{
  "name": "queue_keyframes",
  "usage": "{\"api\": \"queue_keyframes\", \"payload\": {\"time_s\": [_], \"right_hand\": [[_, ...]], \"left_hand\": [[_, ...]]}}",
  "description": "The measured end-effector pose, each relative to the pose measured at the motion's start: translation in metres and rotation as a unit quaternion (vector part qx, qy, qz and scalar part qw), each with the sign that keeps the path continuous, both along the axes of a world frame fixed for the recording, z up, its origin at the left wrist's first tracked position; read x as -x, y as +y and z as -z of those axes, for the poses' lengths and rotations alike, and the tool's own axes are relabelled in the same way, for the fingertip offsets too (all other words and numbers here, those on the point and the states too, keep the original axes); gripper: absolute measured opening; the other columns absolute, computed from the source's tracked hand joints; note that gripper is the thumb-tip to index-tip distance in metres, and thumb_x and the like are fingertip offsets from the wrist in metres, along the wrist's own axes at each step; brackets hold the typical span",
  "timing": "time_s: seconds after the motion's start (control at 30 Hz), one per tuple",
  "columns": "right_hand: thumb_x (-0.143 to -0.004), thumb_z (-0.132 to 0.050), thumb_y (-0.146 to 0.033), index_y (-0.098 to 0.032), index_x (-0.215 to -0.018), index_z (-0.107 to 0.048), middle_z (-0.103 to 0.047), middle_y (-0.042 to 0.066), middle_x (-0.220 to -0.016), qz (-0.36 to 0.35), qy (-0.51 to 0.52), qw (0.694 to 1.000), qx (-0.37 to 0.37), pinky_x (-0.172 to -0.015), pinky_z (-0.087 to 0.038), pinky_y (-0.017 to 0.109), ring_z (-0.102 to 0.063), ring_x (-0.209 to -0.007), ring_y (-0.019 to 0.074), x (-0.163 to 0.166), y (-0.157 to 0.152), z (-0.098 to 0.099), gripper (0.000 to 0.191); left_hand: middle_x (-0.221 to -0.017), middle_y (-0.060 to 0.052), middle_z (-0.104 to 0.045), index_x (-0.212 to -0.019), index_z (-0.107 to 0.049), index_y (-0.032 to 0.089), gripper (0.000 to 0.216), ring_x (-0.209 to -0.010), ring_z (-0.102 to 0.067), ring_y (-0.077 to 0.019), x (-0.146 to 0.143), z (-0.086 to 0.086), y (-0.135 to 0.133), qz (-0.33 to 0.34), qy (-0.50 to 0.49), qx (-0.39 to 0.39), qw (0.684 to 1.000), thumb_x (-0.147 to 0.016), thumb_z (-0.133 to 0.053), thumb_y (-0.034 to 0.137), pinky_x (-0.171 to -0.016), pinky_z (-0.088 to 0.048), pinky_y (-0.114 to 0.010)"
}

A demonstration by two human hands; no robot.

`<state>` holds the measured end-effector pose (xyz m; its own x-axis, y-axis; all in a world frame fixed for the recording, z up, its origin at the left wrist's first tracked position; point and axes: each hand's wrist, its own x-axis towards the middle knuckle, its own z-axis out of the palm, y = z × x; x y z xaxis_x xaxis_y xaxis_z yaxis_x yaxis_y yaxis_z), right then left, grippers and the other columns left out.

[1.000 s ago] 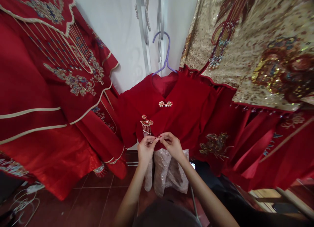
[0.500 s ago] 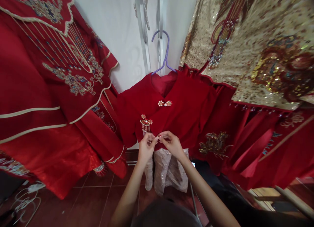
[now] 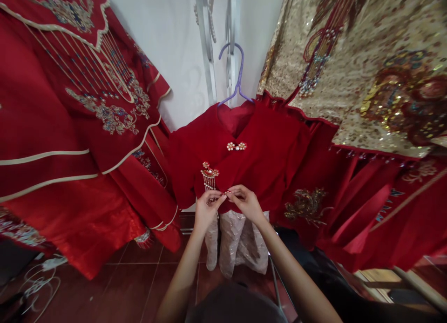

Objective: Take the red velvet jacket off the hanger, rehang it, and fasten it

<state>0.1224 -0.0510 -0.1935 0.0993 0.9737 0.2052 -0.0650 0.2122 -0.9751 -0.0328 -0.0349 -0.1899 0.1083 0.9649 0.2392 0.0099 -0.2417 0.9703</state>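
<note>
A red velvet jacket (image 3: 226, 123) hangs from a purple hanger (image 3: 239, 62). At its lower front, my left hand (image 3: 206, 212) and my right hand (image 3: 249, 204) meet, thumbs and fingertips pinched on a small jeweled clasp (image 3: 226, 193). Fingertips cover most of that clasp, so whether it is fastened cannot be seen. Higher on the chest sits a pearl-and-gold flower clasp (image 3: 236, 146). Beside my left hand, a brooch with beaded tassels (image 3: 210, 173) is fixed to the jacket, its lower strands partly behind my fingers.
Embroidered red garments (image 3: 115, 118) hang close on the left. On the right hang a gold sequined garment (image 3: 352, 81) and red skirts (image 3: 342, 206). Pale shiny fabric (image 3: 240, 244) drops below the jacket. White cables (image 3: 40, 279) lie on the tiled floor (image 3: 132, 285).
The view has shifted slightly, so the garments sit a little farther right. Both hands stay pinched at the same clasp, with only small finger movement.
</note>
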Motion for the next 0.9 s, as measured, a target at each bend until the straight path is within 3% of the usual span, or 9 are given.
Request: {"api": "queue_keyframes", "payload": {"time_s": [0.37, 0.6, 0.7, 0.8, 0.9], "right_hand": [[-0.069, -0.078, -0.042, -0.018, -0.089, -0.066, -0.068, 0.003, -0.084, -0.062, 0.043, 0.997, 0.030, -0.075, -0.060, 0.032, -0.066, -0.079, 0.0149, -0.012, -0.007, -0.002, 0.034], [-0.063, -0.081, -0.044, -0.018, -0.085, -0.066, -0.066, 0.002, -0.079, -0.042, 0.075, 0.995, 0.059, -0.072, -0.060, 0.033, -0.065, -0.077, 0.0150, -0.006, -0.007, -0.008, 0.037], [-0.064, -0.082, -0.042, -0.018, -0.085, -0.066, -0.066, 0.002, -0.082, -0.044, 0.087, 0.993, 0.064, -0.072, -0.060, 0.030, -0.064, -0.079, 0.0140, -0.009, -0.011, -0.014, 0.035], [-0.067, -0.081, -0.038, -0.018, -0.088, -0.068, -0.067, 0.002, -0.084, -0.108, 0.082, 0.986, 0.095, -0.070, -0.058, 0.026, -0.064, -0.080, 0.0129, -0.018, -0.021, -0.024, 0.032], [-0.070, -0.079, -0.036, -0.018, -0.089, -0.069, -0.067, 0.001, -0.082, -0.168, 0.081, 0.975, 0.117, -0.067, -0.056, 0.024, -0.064, -0.076, 0.0113, -0.026, -0.033, -0.033, 0.027]], "left_hand": [[-0.073, -0.003, -0.067, -0.078, -0.064, 0.014, 0.025, -0.068, -0.063, -0.0131, -0.004, -0.001, 0.005, 0.037, 0.002, 0.010, 0.999, -0.071, -0.077, 0.035, -0.067, -0.051, -0.024], [-0.073, -0.003, -0.067, -0.079, -0.064, 0.015, 0.027, -0.070, -0.065, -0.0142, -0.008, 0.002, 0.003, 0.013, -0.021, -0.002, 1.000, -0.071, -0.078, 0.037, -0.070, -0.055, -0.027], [-0.073, -0.002, -0.068, -0.084, -0.067, 0.015, 0.032, -0.070, -0.065, -0.0143, -0.007, -0.006, 0.003, -0.021, -0.070, 0.017, 0.997, -0.067, -0.080, 0.039, -0.068, -0.056, -0.027], [-0.086, -0.005, -0.071, -0.091, -0.070, 0.016, 0.038, -0.077, -0.067, -0.0144, -0.005, -0.022, 0.006, -0.058, -0.173, 0.050, 0.982, -0.068, -0.078, 0.045, -0.071, -0.057, -0.028], [-0.099, -0.007, -0.073, -0.093, -0.073, 0.016, 0.038, -0.082, -0.068, -0.0133, -0.003, -0.039, 0.014, -0.045, -0.258, 0.077, 0.962, -0.067, -0.080, 0.044, -0.079, -0.055, -0.027]]}}
